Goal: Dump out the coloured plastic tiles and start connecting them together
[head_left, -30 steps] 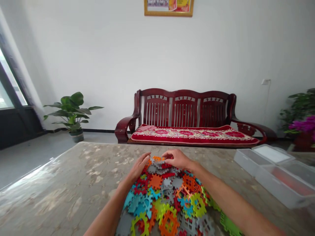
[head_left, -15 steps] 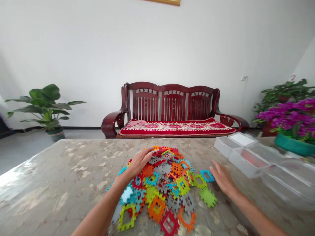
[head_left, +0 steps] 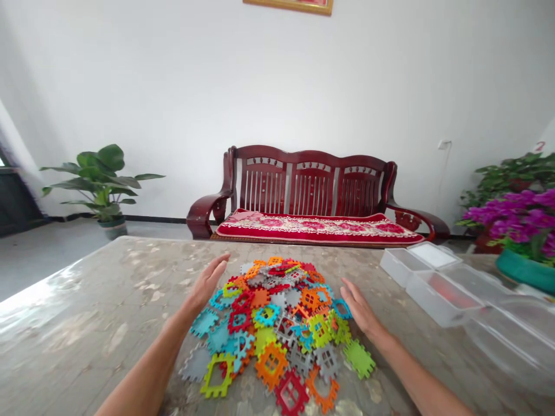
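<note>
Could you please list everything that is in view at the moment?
Interlocking tiles: many, mixed colours, heaped on the table
Table: one, grey-beige patterned surface, foreground
Plastic containers: several, clear, exact count unclear, table's right side
Flowers: one bunch, purple, far right
Planter: one, teal, under the flowers
Foliage: green, behind the flowers
Potted plant: one, green, left, on the floor (grey)
Bench: one, dark red-brown, beyond the table
Seat cover: one, red floral, on the bench
Wall: white, background
Picture frame: one, gold, top edge, cut off
Wall outlet: one, white, right
Dark panel: one, left edge
Left hand: one, open, left of the tiles
Right hand: one, open, right of the tiles
</note>
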Demonstrator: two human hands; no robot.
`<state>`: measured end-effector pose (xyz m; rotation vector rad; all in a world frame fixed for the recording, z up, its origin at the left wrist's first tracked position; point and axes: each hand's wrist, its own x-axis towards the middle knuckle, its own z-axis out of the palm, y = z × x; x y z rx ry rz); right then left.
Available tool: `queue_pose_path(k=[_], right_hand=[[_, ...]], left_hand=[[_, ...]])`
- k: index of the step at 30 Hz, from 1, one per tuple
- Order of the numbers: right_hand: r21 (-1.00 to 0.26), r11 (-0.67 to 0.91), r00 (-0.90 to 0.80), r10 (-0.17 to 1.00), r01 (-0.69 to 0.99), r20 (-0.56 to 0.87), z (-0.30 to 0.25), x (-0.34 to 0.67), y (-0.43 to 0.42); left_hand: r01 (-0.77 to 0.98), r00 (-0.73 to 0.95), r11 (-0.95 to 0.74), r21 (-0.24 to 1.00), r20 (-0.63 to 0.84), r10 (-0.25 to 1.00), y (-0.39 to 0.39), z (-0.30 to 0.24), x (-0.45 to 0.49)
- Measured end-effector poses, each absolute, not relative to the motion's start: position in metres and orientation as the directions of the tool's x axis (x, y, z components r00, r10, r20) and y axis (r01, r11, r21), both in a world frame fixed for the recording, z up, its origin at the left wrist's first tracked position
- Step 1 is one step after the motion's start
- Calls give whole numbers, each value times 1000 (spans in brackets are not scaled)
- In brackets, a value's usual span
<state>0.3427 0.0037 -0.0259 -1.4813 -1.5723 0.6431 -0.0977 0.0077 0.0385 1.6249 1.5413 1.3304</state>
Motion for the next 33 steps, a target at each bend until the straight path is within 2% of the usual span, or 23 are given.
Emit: queue_pose_path(k=[4,9,12,16,22,28,33], right_hand=[[-822,173,33,973,542,226,-34,330,7],[-872,244,-77,969,424,234,-33,303,-8],[-918,199,-24,979,342,203,-23,310,-9],[-929,154,89,977,336,195,-7,329,10],[-928,167,32,982,332,189,6,318,49],[-918,232,-180,967,322,182,-4,305,62],[-859,309,-210,948,409,241,-13,304,65]], left_hand=[[542,-96,-134,829,220,971,15,12,-124],[534,-57,-138,834,198,979,35,-6,-118],[526,-6,-165,834,198,980,42,-9,-112],[551,52,-173,816,173,984,41,-6,-111],[574,146,-217,789,162,976,27,13,-103],[475,112,-214,853,183,977,24,16,-102],[351,93,-157,923,133,987,29,8,-105]])
